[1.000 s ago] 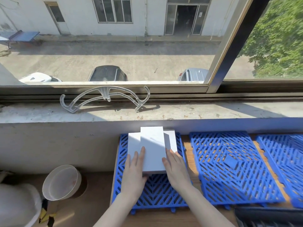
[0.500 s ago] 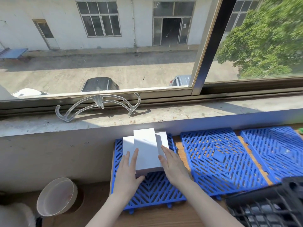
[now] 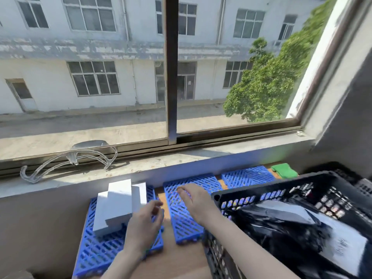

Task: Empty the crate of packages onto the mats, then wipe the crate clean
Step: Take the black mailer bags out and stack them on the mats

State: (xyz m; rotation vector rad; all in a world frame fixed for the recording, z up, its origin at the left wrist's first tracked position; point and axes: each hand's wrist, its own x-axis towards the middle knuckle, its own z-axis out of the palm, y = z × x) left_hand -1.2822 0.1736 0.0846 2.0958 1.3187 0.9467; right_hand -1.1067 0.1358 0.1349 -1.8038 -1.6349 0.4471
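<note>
We are hovering our left hand point(image 3: 144, 224), loose and empty, beside the white packages point(image 3: 116, 206) stacked on the left mat point(image 3: 90, 250); our right hand point(image 3: 196, 200), fingers spread and holding nothing, is hanging over the middle mat point(image 3: 179, 224) by the black crate point(image 3: 261, 188) holding black bagged packages point(image 3: 281, 228).

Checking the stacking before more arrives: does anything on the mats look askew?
The white boxes on the leftmost mat are stacked unevenly: the top one sits offset from those beneath. Nothing else stands out.
</note>
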